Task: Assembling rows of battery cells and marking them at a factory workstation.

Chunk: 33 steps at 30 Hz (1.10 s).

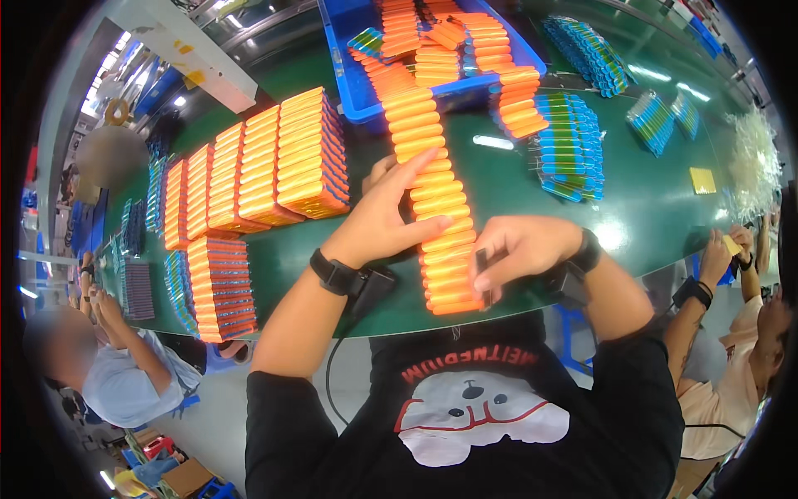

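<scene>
A long row of orange-wrapped cylinders (440,195), which look like battery cells, runs from the blue bin to the table's near edge. My left hand (386,208) lies across the row's left side. Its thumb and forefinger are stretched apart on the cylinders, while its other fingers bend beside the row, partly hidden. At the row's near right end, my right hand (519,258) is closed in a pinch on a small dark flat piece (481,263). That piece touches or nearly touches the row's edge; its kind is unclear.
The blue bin (359,106) holds more orange rows. Stacked orange blocks (312,158) stand left on the green table (366,299). Blue-green bundles (569,145) and a pale flat piece (494,142) lie right. A yellow pad (702,180) is farther right. People work at both sides.
</scene>
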Each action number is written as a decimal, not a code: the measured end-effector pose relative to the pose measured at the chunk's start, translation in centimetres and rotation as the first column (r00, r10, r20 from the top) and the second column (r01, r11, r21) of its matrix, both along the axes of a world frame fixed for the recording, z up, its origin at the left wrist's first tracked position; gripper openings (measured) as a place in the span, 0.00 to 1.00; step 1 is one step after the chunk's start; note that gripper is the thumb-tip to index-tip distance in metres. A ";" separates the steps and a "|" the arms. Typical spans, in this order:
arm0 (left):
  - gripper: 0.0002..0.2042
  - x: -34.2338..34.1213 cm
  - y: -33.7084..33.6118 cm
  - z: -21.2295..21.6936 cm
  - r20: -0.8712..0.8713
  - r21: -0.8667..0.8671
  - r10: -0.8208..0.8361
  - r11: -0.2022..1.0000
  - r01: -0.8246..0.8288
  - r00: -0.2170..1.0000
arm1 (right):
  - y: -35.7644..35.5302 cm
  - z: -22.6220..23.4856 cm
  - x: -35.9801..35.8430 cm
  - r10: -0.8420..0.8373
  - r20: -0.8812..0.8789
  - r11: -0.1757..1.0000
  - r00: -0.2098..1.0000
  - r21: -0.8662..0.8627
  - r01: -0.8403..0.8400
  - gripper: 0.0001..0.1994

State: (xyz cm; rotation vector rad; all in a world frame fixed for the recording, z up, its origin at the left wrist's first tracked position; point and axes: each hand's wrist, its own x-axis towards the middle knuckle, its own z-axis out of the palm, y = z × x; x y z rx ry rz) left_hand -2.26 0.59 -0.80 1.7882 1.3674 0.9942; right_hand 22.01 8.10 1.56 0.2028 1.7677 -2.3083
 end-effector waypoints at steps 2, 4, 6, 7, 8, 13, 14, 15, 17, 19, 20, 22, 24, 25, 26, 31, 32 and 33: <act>0.43 -0.1 0.0 0.1 -0.209 -0.009 0.028 0.999 -0.031 0.978 | -0.2 -0.4 0.0 -0.020 0.019 1.000 1.000 -0.005 0.020 0.11; 0.43 0.2 -0.1 0.4 -0.285 -0.052 0.044 0.997 -0.061 0.958 | -0.3 -1.2 0.0 -0.056 0.092 0.998 0.994 0.001 0.056 0.12; 0.43 0.2 -0.2 0.2 -0.359 -0.091 0.055 0.991 -0.093 0.932 | -0.2 -1.6 0.0 -0.020 0.108 1.000 0.994 -0.001 0.020 0.13; 0.44 0.1 -0.2 -0.1 -0.385 -0.085 0.060 0.991 -0.101 0.921 | -0.1 -1.6 -0.1 0.018 0.129 1.000 0.991 0.000 -0.018 0.13; 0.45 0.1 -0.2 -0.4 -0.411 -0.078 0.066 0.991 -0.107 0.909 | 0.0 -1.3 -0.1 0.018 0.129 1.000 0.991 0.000 -0.018 0.13; 0.50 -0.2 -0.3 -0.2 -0.397 -0.071 0.081 0.990 -0.118 0.914 | 1.7 0.2 0.3 0.116 0.249 0.981 0.962 0.125 -0.150 0.10; 0.51 -0.2 -0.2 -0.2 -0.398 -0.067 0.096 0.989 -0.134 0.912 | 1.9 0.0 0.4 -0.089 0.114 0.978 0.989 0.197 0.066 0.09; 0.51 -0.2 -0.2 -0.1 -0.397 -0.063 0.098 0.989 -0.133 0.912 | 1.7 -0.2 0.0 -0.341 -0.083 0.917 0.936 0.192 0.351 0.08; 0.55 0.1 0.2 0.0 -0.430 -0.044 0.076 0.993 -0.105 0.899 | 1.3 -2.3 -1.4 -0.662 -0.346 0.619 0.665 0.249 0.745 0.08; 0.56 0.0 0.2 -0.2 -0.420 -0.032 0.093 0.993 -0.117 0.903 | 1.5 -3.1 -2.1 -0.493 -0.539 0.473 0.683 0.493 0.731 0.10; 0.57 -0.1 0.1 -0.4 -0.408 -0.025 0.108 0.991 -0.130 0.907 | 1.4 -3.3 -2.6 -0.379 -0.611 0.365 0.695 0.591 0.719 0.11; 0.58 -0.7 -0.1 -0.8 -0.421 0.000 0.127 0.990 -0.140 0.898 | 1.2 -3.5 -3.7 -0.321 -0.636 0.327 0.702 0.622 0.712 0.10; 0.59 -0.7 -0.4 -1.0 -0.427 0.023 0.125 0.992 -0.127 0.895 | 1.0 -3.7 -4.3 -0.258 -0.635 0.250 0.728 0.684 0.685 0.08; 0.59 -0.6 -0.7 -1.0 -0.432 0.029 0.144 0.989 -0.146 0.890 | 0.9 -3.9 -4.3 -0.272 -0.632 0.230 0.726 0.689 0.687 0.07; 0.59 -0.4 -0.4 -0.8 -0.389 0.046 0.104 0.995 -0.093 0.915 | 0.7 -3.4 -3.9 -0.289 -0.629 0.231 0.722 0.686 0.690 0.07; 0.61 0.4 -0.1 -1.2 -0.387 0.009 0.104 0.994 -0.109 0.916 | 1.0 -3.3 -1.8 -0.439 -0.537 0.245 0.721 0.700 0.671 0.07; 0.61 0.1 -0.2 -1.3 -0.393 0.015 0.122 0.992 -0.127 0.911 | 0.9 -3.3 -1.9 -0.423 -0.544 0.253 0.725 0.697 0.671 0.07; 0.61 -0.1 -0.4 -1.5 -0.380 0.012 0.117 0.993 -0.121 0.917 | 0.8 -3.4 -2.1 -0.441 -0.529 0.274 0.725 0.690 0.670 0.07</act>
